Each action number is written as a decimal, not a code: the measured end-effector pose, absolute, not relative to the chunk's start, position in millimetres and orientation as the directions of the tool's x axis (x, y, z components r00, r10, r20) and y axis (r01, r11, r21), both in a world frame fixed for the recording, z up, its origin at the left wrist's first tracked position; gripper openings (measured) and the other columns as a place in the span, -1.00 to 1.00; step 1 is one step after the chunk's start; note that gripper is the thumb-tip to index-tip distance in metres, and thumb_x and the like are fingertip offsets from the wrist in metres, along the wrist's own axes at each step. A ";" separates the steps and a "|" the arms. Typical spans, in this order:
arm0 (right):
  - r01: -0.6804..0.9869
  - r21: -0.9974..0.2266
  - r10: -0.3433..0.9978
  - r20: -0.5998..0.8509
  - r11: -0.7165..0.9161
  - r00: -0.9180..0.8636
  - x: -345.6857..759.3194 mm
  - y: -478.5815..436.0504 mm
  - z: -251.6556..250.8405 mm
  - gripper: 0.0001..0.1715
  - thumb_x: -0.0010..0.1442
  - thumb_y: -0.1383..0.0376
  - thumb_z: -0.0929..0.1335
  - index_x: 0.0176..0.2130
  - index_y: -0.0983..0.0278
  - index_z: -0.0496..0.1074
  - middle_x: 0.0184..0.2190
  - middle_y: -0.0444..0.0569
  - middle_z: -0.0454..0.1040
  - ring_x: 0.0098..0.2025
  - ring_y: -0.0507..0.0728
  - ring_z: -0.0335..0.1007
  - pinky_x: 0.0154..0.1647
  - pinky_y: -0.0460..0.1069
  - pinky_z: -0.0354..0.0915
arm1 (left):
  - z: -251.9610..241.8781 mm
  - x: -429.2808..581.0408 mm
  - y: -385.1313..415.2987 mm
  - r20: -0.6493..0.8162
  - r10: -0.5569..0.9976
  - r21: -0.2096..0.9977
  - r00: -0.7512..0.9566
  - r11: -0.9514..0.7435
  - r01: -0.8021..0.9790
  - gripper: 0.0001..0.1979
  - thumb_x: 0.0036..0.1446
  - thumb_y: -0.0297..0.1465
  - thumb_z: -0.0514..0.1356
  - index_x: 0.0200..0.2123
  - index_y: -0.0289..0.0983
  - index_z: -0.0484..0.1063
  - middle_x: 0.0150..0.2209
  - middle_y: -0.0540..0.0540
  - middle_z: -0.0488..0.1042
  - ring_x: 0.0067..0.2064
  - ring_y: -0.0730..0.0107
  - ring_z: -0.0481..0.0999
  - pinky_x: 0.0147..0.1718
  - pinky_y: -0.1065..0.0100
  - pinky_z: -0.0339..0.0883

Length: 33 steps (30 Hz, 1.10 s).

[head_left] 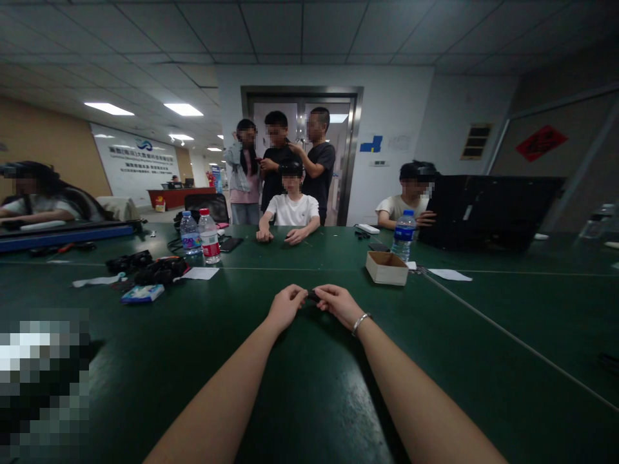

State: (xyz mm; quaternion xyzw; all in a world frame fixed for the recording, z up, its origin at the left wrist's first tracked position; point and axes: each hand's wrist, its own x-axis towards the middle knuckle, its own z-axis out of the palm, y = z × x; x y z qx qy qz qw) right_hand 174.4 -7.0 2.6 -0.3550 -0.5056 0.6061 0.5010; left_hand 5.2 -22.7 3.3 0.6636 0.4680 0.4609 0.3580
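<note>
Both my arms reach forward over the dark green table [309, 386]. A small dark object [312, 296] is between my hands, just above or on the tabletop; its kind is too small to tell. My left hand [287, 307] pinches its left end with thumb and fingers. At its right end my right hand [337, 304] has its fingers closed on it, and a silver bracelet [362, 323] circles that wrist. The fingertips of the two hands are nearly touching.
An open cardboard box [387, 268] and a blue-labelled bottle [403, 234] stand ahead right. Ahead left are two bottles [190, 233], black gear [162, 269] and a blue-white packet [142, 294]. Across the table sits a person [293, 209]; a large black case [488, 209] stands far right.
</note>
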 end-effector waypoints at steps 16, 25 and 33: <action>-0.244 -0.970 0.960 0.071 0.003 -0.271 174.2 -7.8 3.8 -0.65 -0.16 0.27 0.51 -0.37 0.41 0.43 -0.58 -0.09 0.42 -0.59 -0.07 0.31 -0.61 -0.22 0.24 | 2.9 7.1 -23.4 0.219 0.969 0.942 0.115 -0.240 0.236 -0.64 0.05 -0.14 0.07 -0.20 -0.27 0.34 -0.37 -0.07 0.42 -0.42 0.46 0.38 -0.51 0.48 0.20; -0.238 -0.971 0.958 0.070 0.002 -0.277 173.9 -8.2 5.1 -0.66 -0.14 0.28 0.51 -0.37 0.41 0.43 -0.60 -0.09 0.42 -0.60 -0.07 0.31 -0.61 -0.22 0.24 | 3.8 7.2 -26.1 0.252 0.959 0.929 0.131 -0.277 0.244 -0.68 -0.01 -0.29 0.16 -0.15 -0.24 0.29 -0.23 -0.09 0.38 -0.33 0.45 0.39 -0.46 0.48 0.24; -0.220 -0.975 0.957 0.074 0.011 -0.281 174.9 -7.7 4.4 -0.71 -0.13 0.31 0.50 -0.37 0.40 0.44 -0.56 -0.08 0.43 -0.59 -0.06 0.32 -0.61 -0.21 0.25 | 1.5 7.3 -23.2 0.326 0.943 0.913 0.068 -0.333 0.236 -0.65 -0.04 -0.42 0.18 -0.11 -0.24 0.27 -0.14 -0.13 0.34 -0.18 0.39 0.38 -0.35 0.45 0.28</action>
